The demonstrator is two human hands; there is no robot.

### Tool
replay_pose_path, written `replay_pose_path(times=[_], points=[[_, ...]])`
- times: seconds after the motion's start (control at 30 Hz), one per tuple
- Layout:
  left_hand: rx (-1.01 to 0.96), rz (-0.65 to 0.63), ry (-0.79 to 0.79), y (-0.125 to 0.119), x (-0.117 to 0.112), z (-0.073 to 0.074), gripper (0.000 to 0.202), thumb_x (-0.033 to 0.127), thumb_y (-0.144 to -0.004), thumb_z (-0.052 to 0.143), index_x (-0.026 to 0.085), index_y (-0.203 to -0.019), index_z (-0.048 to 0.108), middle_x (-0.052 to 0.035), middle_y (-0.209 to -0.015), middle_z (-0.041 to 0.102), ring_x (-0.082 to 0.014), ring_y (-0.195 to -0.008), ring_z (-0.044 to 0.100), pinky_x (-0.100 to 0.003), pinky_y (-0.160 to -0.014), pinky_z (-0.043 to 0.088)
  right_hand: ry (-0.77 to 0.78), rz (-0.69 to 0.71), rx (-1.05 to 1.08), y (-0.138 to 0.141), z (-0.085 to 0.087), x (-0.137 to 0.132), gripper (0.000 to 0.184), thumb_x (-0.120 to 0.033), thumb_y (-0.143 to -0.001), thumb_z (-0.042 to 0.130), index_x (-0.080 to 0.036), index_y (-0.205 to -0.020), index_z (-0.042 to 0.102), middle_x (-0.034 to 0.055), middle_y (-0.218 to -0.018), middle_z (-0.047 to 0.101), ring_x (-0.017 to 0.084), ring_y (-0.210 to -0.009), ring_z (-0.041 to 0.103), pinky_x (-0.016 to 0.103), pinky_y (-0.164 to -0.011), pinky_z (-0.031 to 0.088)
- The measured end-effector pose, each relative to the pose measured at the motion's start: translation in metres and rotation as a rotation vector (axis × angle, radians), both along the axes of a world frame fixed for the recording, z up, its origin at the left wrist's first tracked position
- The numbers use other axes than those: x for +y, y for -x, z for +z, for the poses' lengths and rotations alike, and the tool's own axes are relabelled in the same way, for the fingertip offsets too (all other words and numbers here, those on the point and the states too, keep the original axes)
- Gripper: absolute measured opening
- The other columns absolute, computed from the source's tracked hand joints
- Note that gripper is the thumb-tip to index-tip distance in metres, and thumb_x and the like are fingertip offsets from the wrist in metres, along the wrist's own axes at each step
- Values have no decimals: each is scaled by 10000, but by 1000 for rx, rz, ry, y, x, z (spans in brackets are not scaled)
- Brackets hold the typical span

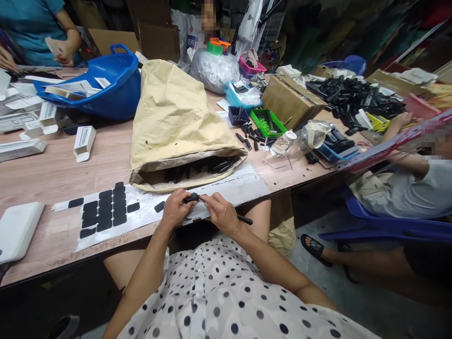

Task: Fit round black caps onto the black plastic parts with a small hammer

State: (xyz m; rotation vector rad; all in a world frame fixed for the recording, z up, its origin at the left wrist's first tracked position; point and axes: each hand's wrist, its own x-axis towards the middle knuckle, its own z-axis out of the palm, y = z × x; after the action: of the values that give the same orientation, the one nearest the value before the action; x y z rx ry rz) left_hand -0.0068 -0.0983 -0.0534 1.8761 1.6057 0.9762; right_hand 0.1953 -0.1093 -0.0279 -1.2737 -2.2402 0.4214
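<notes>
My left hand [175, 206] pinches a small black part with a round end [193, 197] just over the table's front edge. My right hand [221, 210] is closed, its fingertips meeting the right side of that part. From behind the right hand juts the end of a black stick-shaped tool [245, 220]; the rest is hidden by the hand. Directly beyond the hands lies a cream sack [173, 113], its mouth facing me, with black parts [221, 165] inside. Left of my hands, black rounded stickers [106, 207] lie on a white backing sheet [132, 221].
A white box-shaped object [21, 230] sits at the left edge. Farther back are a blue basin [116, 89] with white cartons, a green tray [280, 126], a clear bottle [282, 143] and a black parts heap [356, 99]. Co-workers sit at far left, at the back and at right.
</notes>
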Motion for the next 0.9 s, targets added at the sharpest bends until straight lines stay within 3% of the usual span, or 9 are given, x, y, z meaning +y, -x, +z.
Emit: replay_pose_path(times=[0.43,0.63,0.77,0.9], points=[[26,3,5,1,0,1,98,270,-792,697,227,-872,735,1,-797,638,-163,-720,564,-280,-682,465,-22,-73,79,-13,-1,4,372,-218,-1019,441,-288,-1307,666,38,-969,659,158,-870,656,233,-783,534],[61,8,6,2,0,-1,116,287,-792,685,234,-885,731,-2,-816,649,-182,-770,595,-299,-734,488,-135,-148,-131,-36,-5,34,335,-220,-1009,487,-291,-1262,694,48,-964,649,176,-830,616,256,-704,456],[77,1,-8,2,-2,-1,143,304,-803,667,236,-913,728,-9,-840,658,-187,-773,601,-299,-721,493,-214,-88,-285,-52,-16,62,274,-215,-988,537,-277,-1159,741,61,-883,632,204,-838,557,298,-714,389],[88,-2,-15,2,-3,0,154,335,-811,671,241,-919,727,-12,-848,662,-187,-761,601,-295,-698,496,-256,-42,-274,-59,-26,76,250,-233,-980,554,-270,-1135,747,66,-893,630,223,-878,515,321,-749,369]])
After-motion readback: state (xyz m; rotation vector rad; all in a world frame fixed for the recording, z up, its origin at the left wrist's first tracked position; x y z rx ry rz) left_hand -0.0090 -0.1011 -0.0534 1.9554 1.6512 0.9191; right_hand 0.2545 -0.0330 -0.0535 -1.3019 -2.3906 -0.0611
